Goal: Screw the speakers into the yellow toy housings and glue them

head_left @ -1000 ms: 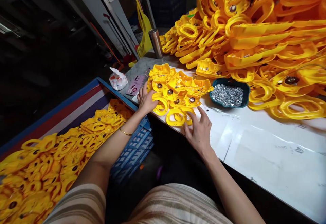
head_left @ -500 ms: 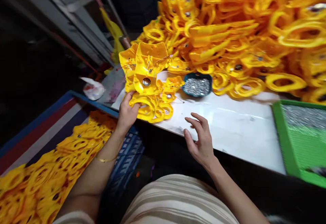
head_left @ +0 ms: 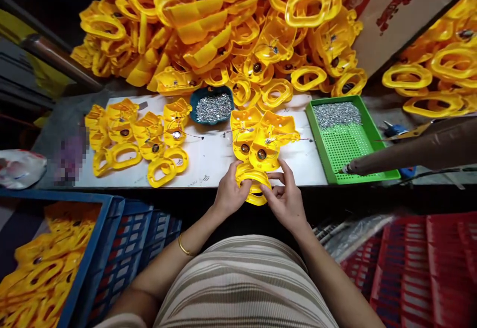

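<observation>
My left hand [head_left: 228, 195] and my right hand [head_left: 285, 199] both grip the looped handle end of a small stack of yellow plastic shells [head_left: 257, 141] at the white table's [head_left: 212, 161] front edge. The shells have round metal discs and thin wires on them. A second group of the same yellow shells [head_left: 137, 136] lies spread to the left. Between the two groups, at the back, sits a dark teal dish of small silver screws [head_left: 211, 105].
A huge heap of yellow shells [head_left: 223, 25] fills the back of the table. A green perforated tray of screws [head_left: 345, 134] stands right, with a brown tube [head_left: 417, 151] over it. A blue crate [head_left: 93, 248] with shells sits low left, red crates [head_left: 421, 263] low right.
The view has swung to the right. My left hand carried a stack of shells from the left group to the table's middle, and my right hand has closed on it too.
</observation>
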{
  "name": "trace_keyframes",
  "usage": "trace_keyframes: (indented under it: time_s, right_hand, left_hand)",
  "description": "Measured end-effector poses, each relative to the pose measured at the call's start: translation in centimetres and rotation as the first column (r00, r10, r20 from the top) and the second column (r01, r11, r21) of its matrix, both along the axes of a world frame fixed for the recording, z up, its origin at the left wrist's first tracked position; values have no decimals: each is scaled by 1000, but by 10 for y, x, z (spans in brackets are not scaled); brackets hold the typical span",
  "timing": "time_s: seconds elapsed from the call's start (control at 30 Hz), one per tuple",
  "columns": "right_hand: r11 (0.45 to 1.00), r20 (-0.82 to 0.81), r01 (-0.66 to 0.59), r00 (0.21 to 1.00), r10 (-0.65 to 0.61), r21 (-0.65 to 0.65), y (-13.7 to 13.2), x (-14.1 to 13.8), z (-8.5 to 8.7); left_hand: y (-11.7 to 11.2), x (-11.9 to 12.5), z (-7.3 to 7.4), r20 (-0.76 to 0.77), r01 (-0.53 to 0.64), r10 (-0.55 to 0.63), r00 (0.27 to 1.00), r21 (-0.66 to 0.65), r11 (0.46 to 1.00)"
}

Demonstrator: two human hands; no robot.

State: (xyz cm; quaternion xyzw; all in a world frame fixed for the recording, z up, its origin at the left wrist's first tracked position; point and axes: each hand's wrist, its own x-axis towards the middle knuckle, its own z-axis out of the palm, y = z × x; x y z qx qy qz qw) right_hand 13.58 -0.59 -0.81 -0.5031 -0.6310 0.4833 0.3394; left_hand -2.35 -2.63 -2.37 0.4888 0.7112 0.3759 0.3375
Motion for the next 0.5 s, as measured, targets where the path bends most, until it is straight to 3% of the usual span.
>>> trace_keyframes:
  time_s: [0.17,0.3,0.43,0.5]
  right_hand:
    - [999,60,17,998,-20,45,8,16,-16]
    - [993,266,-5,964,-27,119,18,51,-9]
    - [987,470,-109,882,41,119,26,73,8]
    - [980,510,-99,860,-5,176,29,73,19]
  left_hand:
    - [-5,-14,5,-21,19,-19,1000,-16,1000]
    - [-13,-33,7,-162,56,-57,985,-12,998]
    - [-21,-46,16,-460,119,-115,881,-20,993]
    - [-21,-53,24,-588,124,-113,801,-21,992]
